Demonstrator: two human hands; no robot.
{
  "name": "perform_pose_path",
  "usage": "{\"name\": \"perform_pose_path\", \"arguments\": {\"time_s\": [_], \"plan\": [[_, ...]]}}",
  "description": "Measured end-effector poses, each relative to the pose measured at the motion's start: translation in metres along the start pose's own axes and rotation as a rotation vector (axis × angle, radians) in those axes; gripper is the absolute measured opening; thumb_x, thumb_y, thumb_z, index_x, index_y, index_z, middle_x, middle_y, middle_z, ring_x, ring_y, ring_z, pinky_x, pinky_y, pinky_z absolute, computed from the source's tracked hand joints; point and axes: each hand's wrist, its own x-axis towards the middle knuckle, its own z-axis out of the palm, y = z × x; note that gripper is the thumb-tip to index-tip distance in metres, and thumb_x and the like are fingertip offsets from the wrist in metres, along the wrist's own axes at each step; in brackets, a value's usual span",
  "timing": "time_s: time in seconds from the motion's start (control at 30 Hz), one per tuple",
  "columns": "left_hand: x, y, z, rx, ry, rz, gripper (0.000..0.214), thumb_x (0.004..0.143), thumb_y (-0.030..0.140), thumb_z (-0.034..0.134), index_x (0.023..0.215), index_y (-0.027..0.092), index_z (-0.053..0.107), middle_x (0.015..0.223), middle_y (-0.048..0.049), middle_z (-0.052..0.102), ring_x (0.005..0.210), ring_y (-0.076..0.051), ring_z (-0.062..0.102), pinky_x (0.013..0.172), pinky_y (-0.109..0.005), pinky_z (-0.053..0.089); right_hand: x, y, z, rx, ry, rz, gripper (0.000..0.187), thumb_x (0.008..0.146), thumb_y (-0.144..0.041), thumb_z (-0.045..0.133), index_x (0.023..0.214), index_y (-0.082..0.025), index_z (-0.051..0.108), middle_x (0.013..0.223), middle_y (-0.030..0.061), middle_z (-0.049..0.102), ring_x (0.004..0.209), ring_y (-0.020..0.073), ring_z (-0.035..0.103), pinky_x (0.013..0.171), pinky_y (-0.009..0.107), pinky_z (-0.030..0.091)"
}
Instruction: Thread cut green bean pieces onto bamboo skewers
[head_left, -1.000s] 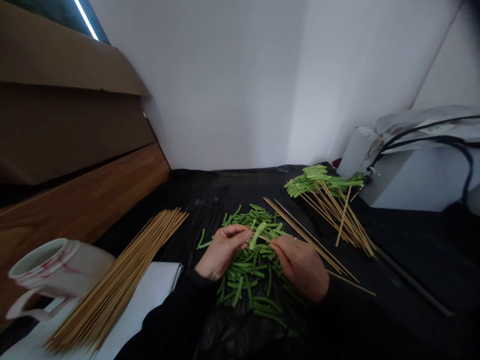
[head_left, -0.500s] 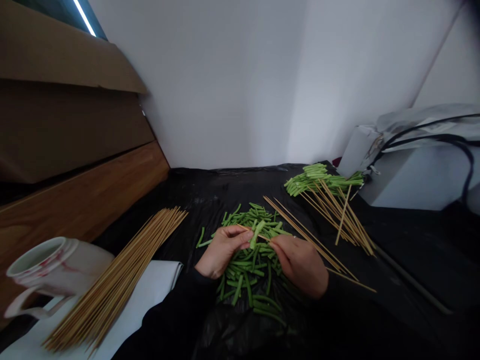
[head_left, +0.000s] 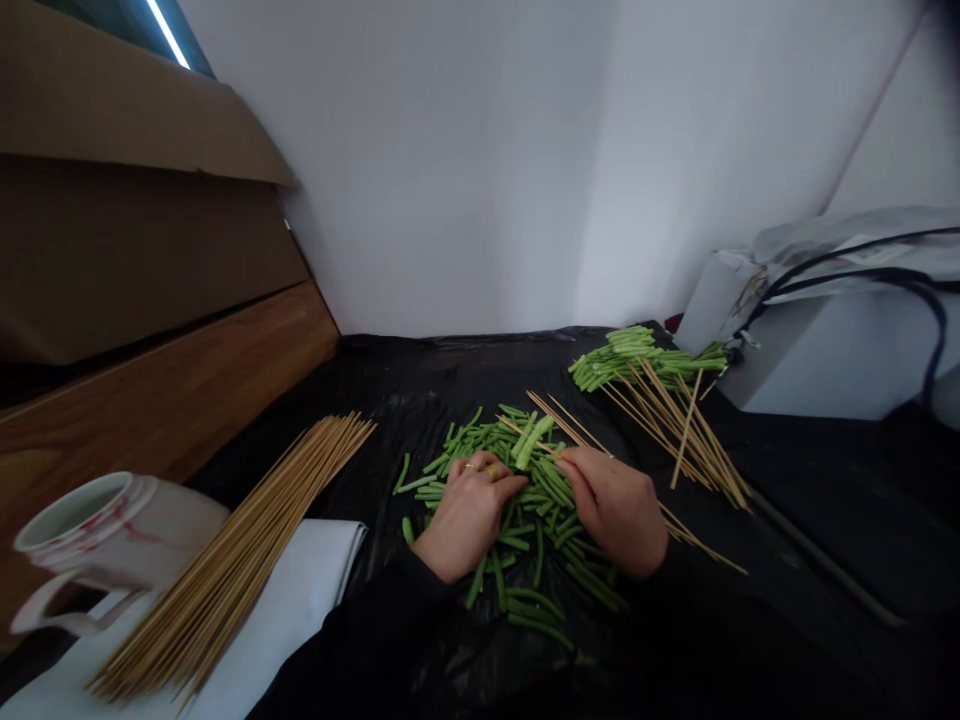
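Observation:
My right hand is closed on a thin bamboo skewer, which points up and to the left. A few pale green bean pieces are threaded across this skewer, left of my fingers. Lower and to the left, my left hand rests on the heap of cut green beans. Its fingers are curled down into the heap, with rings showing. The fingertips are hidden, so what they grip cannot be made out.
Bundled skewers lie across white paper beside a tipped mug at left. Threaded beans on skewers lie at back right, near a white box with black cables. Loose skewers lie by my right hand.
My left hand has let go of the skewer and moved down onto the bean heap. The skewer's free tip now shows, tilted upward, with my right hand still holding it.

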Motion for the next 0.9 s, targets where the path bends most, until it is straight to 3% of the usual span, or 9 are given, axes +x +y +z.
{"name": "perform_pose_path", "arguments": {"time_s": [0.17,0.3,0.43,0.53,0.63,0.9], "plan": [[-0.001,-0.006,-0.001,-0.046,0.028,-0.016,0.032,0.084,0.012,0.051,0.108,0.024,0.069,0.093,-0.0088,0.067,0.098,-0.025,0.051,0.085,-0.038,0.033,0.000,0.002,0.001,0.016,0.011,-0.007,0.021,0.095,-0.022,0.042,0.091,-0.018,0.062,0.084,0.0042,0.068,0.077,0.0133,0.063,0.075,0.024,0.042],[0.003,-0.012,-0.005,-0.252,0.236,-0.095,0.023,0.085,0.018,0.053,0.094,0.023,0.073,0.091,-0.0082,0.066,0.092,-0.023,0.054,0.085,-0.035,0.037,-0.001,0.003,0.001,0.035,0.050,-0.023,0.019,0.094,-0.021,0.043,0.093,-0.018,0.061,0.088,0.0044,0.068,0.079,0.0132,0.063,0.075,0.024,0.043],[0.007,-0.014,-0.012,-0.616,0.424,-0.327,0.015,0.080,0.022,0.062,0.090,0.020,0.074,0.091,-0.0074,0.068,0.088,-0.020,0.059,0.084,-0.032,0.042,-0.002,0.004,0.002,0.058,0.068,-0.033,0.017,0.093,-0.021,0.044,0.097,-0.019,0.061,0.090,0.0041,0.069,0.079,0.0131,0.064,0.076,0.025,0.045],[0.008,-0.013,-0.015,-1.056,0.425,-0.532,0.019,0.073,0.025,0.071,0.089,0.016,0.073,0.088,-0.0058,0.069,0.080,-0.016,0.062,0.079,-0.027,0.047,-0.003,0.002,0.002,0.078,0.063,-0.044,0.017,0.093,-0.021,0.045,0.100,-0.019,0.061,0.093,0.0038,0.069,0.080,0.0135,0.064,0.077,0.025,0.045],[0.009,-0.013,-0.017,-1.382,0.425,-0.630,0.018,0.069,0.021,0.076,0.085,0.013,0.071,0.084,-0.0043,0.070,0.077,-0.011,0.063,0.076,-0.021,0.049,-0.003,0.000,0.003,0.083,0.035,-0.060,0.017,0.093,-0.020,0.045,0.099,-0.019,0.061,0.091,0.0038,0.069,0.080,0.0142,0.064,0.077,0.026,0.046],[0.009,-0.013,-0.021,-1.654,0.389,-0.640,0.013,0.069,0.007,0.073,0.079,0.014,0.068,0.084,-0.0027,0.069,0.086,-0.011,0.066,0.079,-0.018,0.052,-0.004,-0.001,0.002,0.065,-0.037,-0.064,0.021,0.094,-0.021,0.043,0.098,-0.019,0.063,0.088,0.0052,0.069,0.082,0.0150,0.064,0.078,0.026,0.045]]}}
